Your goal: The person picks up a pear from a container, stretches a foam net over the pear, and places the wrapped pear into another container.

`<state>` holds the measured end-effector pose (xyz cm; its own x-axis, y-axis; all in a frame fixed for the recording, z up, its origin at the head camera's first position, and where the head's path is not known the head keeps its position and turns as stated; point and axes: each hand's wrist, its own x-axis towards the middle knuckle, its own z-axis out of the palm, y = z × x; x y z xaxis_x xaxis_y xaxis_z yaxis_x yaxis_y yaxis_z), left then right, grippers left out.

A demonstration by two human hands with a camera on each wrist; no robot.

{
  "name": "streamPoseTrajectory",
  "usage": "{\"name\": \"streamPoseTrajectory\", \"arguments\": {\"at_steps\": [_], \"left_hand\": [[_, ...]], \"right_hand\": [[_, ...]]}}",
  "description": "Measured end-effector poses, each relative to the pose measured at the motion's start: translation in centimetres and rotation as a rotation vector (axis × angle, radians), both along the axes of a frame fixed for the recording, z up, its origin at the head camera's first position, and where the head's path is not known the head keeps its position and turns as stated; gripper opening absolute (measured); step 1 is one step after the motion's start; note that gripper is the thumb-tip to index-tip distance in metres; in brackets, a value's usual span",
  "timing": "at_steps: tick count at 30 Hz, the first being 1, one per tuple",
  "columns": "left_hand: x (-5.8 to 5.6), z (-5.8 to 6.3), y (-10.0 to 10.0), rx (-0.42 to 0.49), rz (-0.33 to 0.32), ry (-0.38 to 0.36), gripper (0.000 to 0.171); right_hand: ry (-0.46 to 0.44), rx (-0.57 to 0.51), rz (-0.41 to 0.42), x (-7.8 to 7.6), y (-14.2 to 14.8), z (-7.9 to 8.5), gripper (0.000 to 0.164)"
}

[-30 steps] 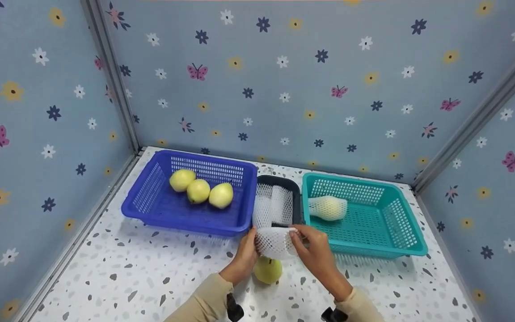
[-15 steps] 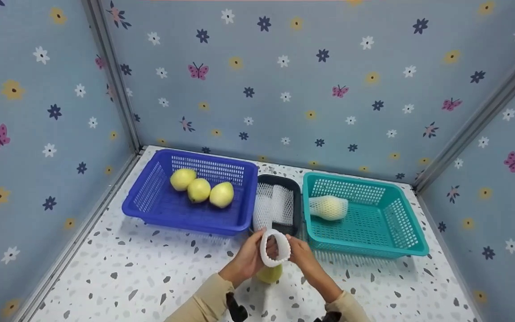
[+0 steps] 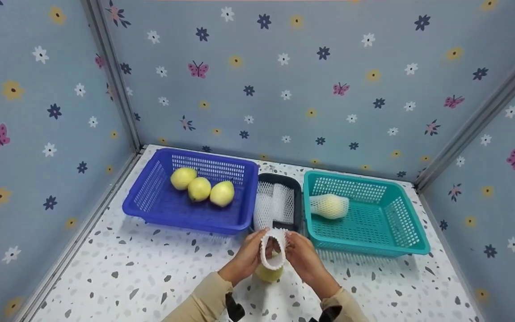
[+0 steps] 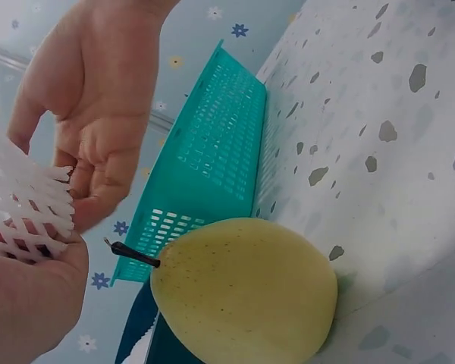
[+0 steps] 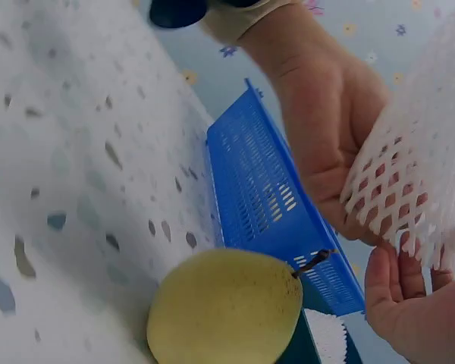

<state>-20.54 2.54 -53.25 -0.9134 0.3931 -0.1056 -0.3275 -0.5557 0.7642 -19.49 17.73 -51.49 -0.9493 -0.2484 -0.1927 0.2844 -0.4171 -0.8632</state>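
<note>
A white foam net sleeve [image 3: 279, 255] is held between both hands, its mouth spread into an oval ring. My left hand [image 3: 245, 257] grips it on the left side, and my right hand [image 3: 304, 259] grips it on the right. In the right wrist view the net [image 5: 409, 167] hangs between the two hands, fingers at its scalloped edge. Just below the sleeve, a yellow-green pear [image 3: 268, 273] stands on the table, partly covered by the net in the head view. The left wrist view shows this pear [image 4: 246, 292] with its dark stem, apart from both hands.
A blue basket [image 3: 186, 217] at left holds three pears [image 3: 199, 189]. Beside it, a dark tray [image 3: 297, 197] contains more foam nets [image 3: 283, 201]. On the right, a teal basket [image 3: 373, 228] holds one pear in a net [image 3: 331, 206]. Patterned walls enclose the speckled table [image 3: 150, 277].
The net was held flat and sideways above the pear. It has since been turned, its mouth opened into a ring, and brought lower over the pear, with the right hand moving left.
</note>
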Motion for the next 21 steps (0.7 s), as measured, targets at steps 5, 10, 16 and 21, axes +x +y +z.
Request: {"name": "streamPoseTrajectory", "arguments": {"at_steps": [5,10,16,21], "left_hand": [[0.1,-0.7,-0.2,-0.037,0.059,-0.072,0.032],[0.2,-1.9,-0.5,-0.063,0.106,-0.126,0.037],[0.3,-3.4,-0.8,-0.118,0.126,-0.167,0.028],[1.0,-4.5,-1.3,-0.162,0.122,-0.141,0.031]], "right_hand": [[-0.123,-0.166,0.037,0.0,0.0,-0.3,0.027],[-0.156,-0.103,-0.004,0.2,0.0,-1.5,0.022],[-0.149,0.035,-0.009,0.3,0.3,-3.6,0.020],[-0.173,0.169,-0.041,0.6,0.5,-5.4,0.028]]}}
